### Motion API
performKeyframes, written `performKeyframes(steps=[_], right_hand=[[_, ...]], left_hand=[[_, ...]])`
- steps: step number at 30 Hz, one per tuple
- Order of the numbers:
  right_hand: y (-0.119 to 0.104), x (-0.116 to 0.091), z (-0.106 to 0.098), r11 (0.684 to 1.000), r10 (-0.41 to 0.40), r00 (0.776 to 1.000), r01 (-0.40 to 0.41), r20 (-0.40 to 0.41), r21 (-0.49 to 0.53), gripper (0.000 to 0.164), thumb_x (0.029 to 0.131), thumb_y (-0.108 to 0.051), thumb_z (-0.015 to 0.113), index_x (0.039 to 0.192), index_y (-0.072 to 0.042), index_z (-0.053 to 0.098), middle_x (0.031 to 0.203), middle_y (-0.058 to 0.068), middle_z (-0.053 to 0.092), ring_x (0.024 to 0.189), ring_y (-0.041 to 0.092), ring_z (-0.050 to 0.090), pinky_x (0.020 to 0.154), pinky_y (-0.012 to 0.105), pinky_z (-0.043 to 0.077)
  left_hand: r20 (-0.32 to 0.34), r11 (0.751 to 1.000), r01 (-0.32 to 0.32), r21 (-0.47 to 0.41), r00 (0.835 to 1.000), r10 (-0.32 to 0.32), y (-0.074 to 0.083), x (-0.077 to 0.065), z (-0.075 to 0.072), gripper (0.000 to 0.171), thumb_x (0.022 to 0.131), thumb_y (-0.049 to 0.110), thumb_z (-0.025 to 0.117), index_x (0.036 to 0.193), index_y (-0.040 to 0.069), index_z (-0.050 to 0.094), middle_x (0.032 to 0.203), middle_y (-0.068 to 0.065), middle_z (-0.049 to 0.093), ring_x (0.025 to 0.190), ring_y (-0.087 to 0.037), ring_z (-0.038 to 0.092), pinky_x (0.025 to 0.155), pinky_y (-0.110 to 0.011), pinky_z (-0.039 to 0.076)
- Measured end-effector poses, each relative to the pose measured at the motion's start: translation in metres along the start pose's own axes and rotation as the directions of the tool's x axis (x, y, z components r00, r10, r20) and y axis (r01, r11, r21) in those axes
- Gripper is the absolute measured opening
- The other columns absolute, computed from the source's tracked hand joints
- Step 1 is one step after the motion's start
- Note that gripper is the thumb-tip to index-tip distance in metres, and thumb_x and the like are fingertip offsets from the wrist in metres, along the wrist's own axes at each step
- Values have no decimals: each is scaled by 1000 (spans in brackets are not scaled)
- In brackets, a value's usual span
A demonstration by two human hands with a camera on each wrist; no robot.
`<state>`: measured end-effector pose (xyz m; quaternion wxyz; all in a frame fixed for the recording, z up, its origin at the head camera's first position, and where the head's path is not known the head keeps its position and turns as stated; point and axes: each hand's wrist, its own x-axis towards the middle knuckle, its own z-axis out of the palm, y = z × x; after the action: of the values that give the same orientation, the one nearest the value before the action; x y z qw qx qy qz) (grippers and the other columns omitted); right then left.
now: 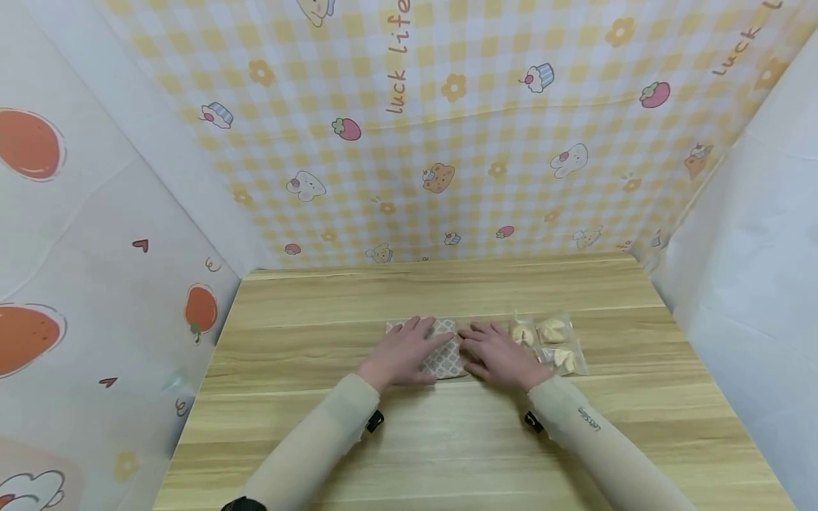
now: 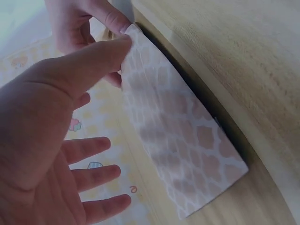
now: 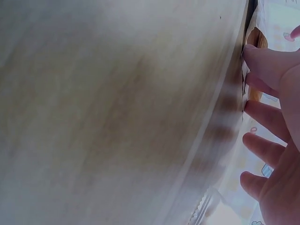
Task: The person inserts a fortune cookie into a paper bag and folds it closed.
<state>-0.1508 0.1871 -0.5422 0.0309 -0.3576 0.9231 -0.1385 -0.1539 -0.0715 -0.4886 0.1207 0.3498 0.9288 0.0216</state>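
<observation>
Grey-and-white, the patterned pouch (image 1: pixel 446 361) lies about midway between the counter's (image 1: pixel 441 454) side edges; your left hand (image 1: pixel 405 353) is spread, thumb touching it; whether your right hand (image 1: pixel 501 356) pinches its end, I cannot tell.

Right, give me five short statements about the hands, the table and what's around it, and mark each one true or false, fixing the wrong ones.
1. The patterned bag is on the wooden table. True.
2. The left hand is well away from the patterned bag. False: it is touching it.
3. The right hand is between the left hand and the clear packets in the head view. True.
4. In the head view, the clear packets lie to the left of the patterned bag. False: they lie to its right.
5. The backdrop behind the table is plain. False: it has a yellow-and-white check with small printed pictures.
</observation>
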Motion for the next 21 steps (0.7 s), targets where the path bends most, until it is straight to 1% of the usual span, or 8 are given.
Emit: performKeyframes(steps=[3, 8, 10, 13, 17, 21], right_hand=[[-1, -1, 1, 1000, -14, 1000, 14, -4, 4, 36, 96, -34, 76, 126, -15, 72, 155, 15, 55, 145, 44, 46, 119, 71, 28], [-3, -2, 2, 999, -42, 999, 42, 0, -2, 37, 96, -33, 77, 127, -15, 71, 154, 15, 55, 144, 44, 47, 118, 72, 31], [-4, -2, 2, 999, -49, 999, 49, 3, 3, 37, 96, -33, 77, 128, -14, 71, 154, 15, 55, 144, 45, 47, 117, 72, 31], [-5, -3, 1, 998, -63, 998, 63, -2, 5, 37, 96, -34, 76, 127, -14, 72, 154, 15, 56, 144, 45, 47, 116, 73, 32], [-6, -4, 1, 996, -92, 995, 92, -25, -3, 35, 95, -33, 77, 124, -14, 73, 152, 15, 57, 142, 46, 49, 115, 73, 34], [-7, -4, 2, 993, -121, 991, 121, -53, -9, 33, 93, -33, 79, 120, -15, 74, 148, 13, 60, 139, 44, 52, 116, 70, 36]], left_hand=[[42, 1000, 17, -6, 999, -16, 2, 2, 0, 98, 84, 54, 84, 165, 38, 31, 171, -13, 27, 154, -44, 31, 118, -64, 37], [86, 998, 44, -51, 996, -39, 8, 4, -2, 110, 77, 43, 94, 166, 36, 30, 171, -15, 25, 153, -50, 30, 118, -66, 36], [103, 996, 56, -67, 993, -49, 10, 6, -2, 113, 74, 40, 96, 166, 36, 30, 171, -16, 25, 152, -51, 30, 118, -67, 35], [122, 995, 74, -68, 990, -65, 13, 8, -3, 117, 71, 38, 98, 166, 36, 30, 171, -16, 25, 152, -50, 31, 118, -66, 37], [131, 995, 89, -46, 988, -82, 16, 12, -2, 122, 66, 39, 101, 165, 37, 31, 170, -16, 28, 150, -46, 37, 115, -62, 42], [146, 995, 90, -41, 986, -83, 17, 16, -2, 126, 63, 39, 102, 165, 40, 29, 169, -17, 30, 146, -42, 43, 105, -56, 53]])
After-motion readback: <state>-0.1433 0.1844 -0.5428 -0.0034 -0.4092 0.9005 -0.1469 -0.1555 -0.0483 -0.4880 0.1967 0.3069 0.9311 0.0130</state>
